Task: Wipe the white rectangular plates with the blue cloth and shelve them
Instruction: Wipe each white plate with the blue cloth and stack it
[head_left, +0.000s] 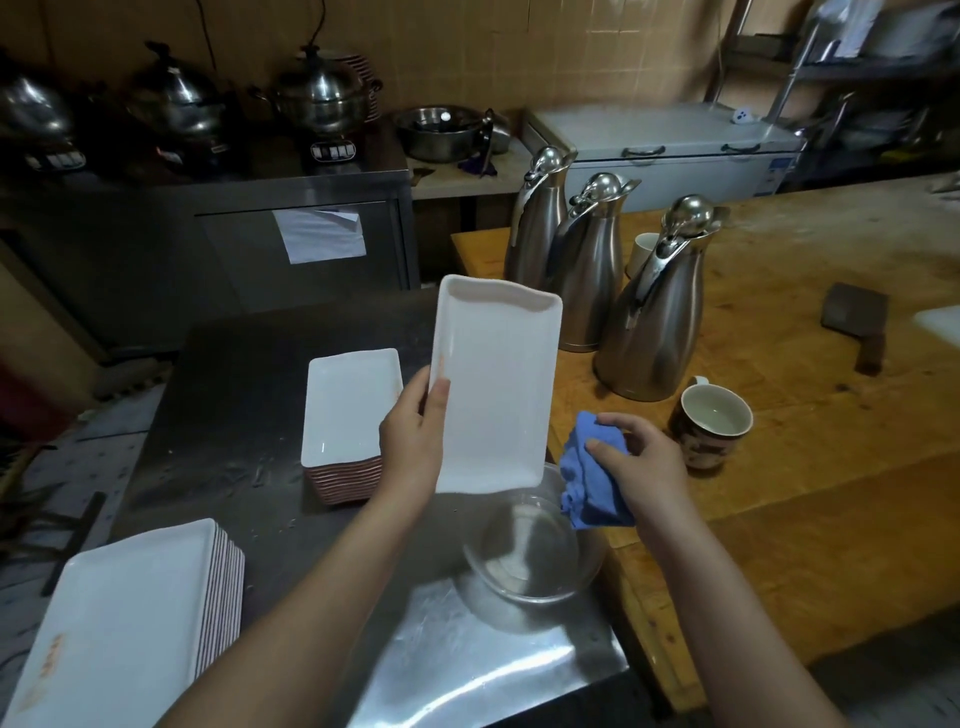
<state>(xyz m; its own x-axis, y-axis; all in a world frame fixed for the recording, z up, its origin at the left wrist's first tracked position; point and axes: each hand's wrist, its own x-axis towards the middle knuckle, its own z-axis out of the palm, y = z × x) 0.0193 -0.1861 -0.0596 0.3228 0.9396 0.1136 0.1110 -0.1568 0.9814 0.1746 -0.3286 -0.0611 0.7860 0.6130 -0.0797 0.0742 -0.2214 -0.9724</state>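
white plate (493, 384) in left hand (410, 441), blue cloth (587, 478) in right hand (641, 467)

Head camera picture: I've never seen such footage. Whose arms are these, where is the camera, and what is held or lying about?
No machine here: a person wears one camera on the head, looking down at their own arms. The left hand grips a white rectangular plate, raised above the steel counter; the right hand holds a bunched blue cloth. On the counter sit a near plate stack, a far plate stack and a glass bowl. The wooden table carries three steel jugs and a dark mug.
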